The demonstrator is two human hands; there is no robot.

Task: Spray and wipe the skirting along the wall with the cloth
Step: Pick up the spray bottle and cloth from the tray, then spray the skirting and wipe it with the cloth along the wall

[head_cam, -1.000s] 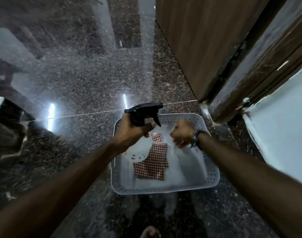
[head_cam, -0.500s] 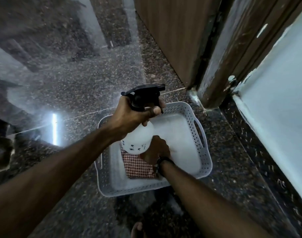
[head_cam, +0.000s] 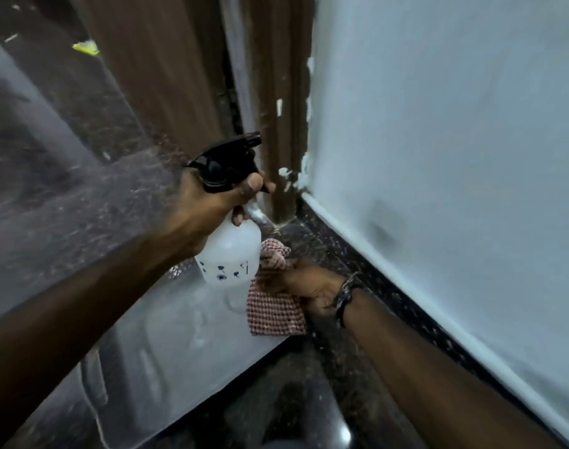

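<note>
My left hand (head_cam: 212, 202) grips the neck of a white spray bottle (head_cam: 231, 251) with a black trigger head, its nozzle pointing towards the door frame. Just below and to the right, my right hand (head_cam: 306, 283) is shut on a red-and-white checked cloth (head_cam: 273, 312), lifted above the basket. The dark speckled skirting (head_cam: 383, 286) runs along the foot of the pale wall (head_cam: 454, 140), from the door frame down to the lower right. The cloth hangs close to the skirting without touching it.
A white perforated basket (head_cam: 166, 361), blurred, sits on the dark speckled floor (head_cam: 66, 205) under my arms. A brown wooden door and frame (head_cam: 276, 92) stand at the wall's left end. A watch is on my right wrist.
My right hand took hold of the cloth in the basket and lifted it out. The view swung right towards the wall and skirting. The bottle stayed in my left hand.
</note>
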